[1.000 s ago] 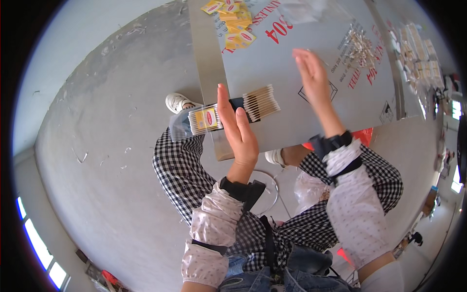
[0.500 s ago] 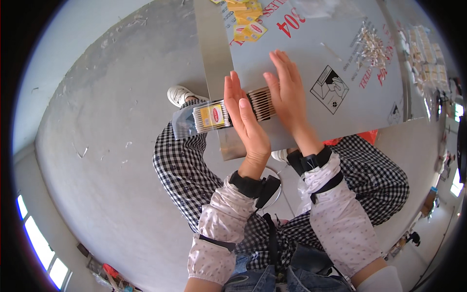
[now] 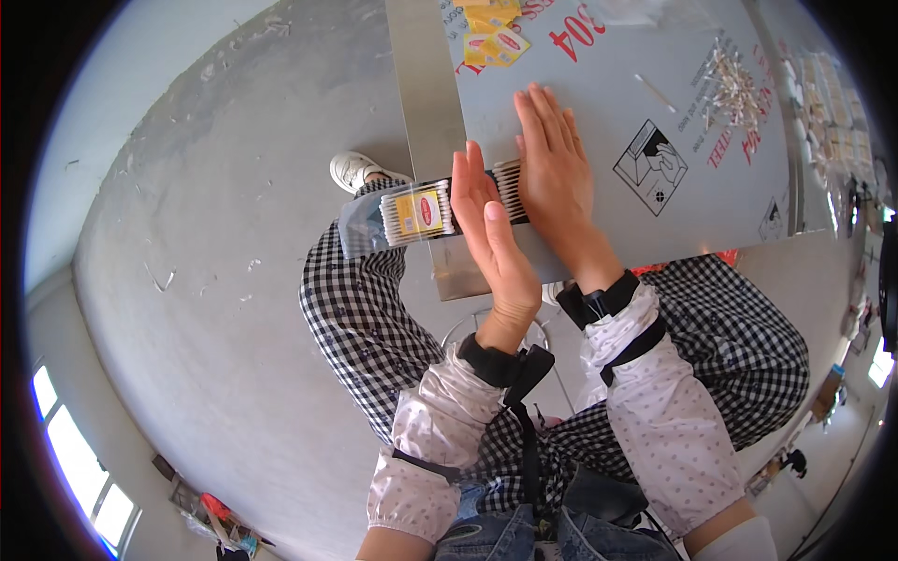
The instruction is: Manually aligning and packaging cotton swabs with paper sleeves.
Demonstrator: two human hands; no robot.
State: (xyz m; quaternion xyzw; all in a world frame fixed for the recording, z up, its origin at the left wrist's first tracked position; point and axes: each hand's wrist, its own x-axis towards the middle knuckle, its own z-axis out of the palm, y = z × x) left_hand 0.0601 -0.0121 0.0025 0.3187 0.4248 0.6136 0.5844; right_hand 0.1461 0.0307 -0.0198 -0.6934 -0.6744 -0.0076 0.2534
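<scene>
A row of cotton swabs [image 3: 509,193] lies on the table's near left part, between my two hands. My left hand [image 3: 498,257] is held edge-down across the strip, its fingers stretched out and its thumb raised. My right hand [image 3: 558,182] stands at the row's right end, fingers straight and together, palm turned toward the left. Left of my left hand, a clear plastic bag [image 3: 360,227] sticks out past the table edge. In it is a flat bundle of cotton swabs with a yellow label card [image 3: 417,212]. My left hand hides the middle of the strip.
Several yellow label cards [image 3: 496,45] lie at the table's far left. A loose pile of cotton swabs [image 3: 734,89] sits at the far right, with a single swab [image 3: 656,93] apart from it. Packed bundles [image 3: 828,112] stand beyond the right edge of the metal-sheet table [image 3: 580,112].
My hands have come closer together, and less of the swab row shows between them. The whole view has shifted slightly.
</scene>
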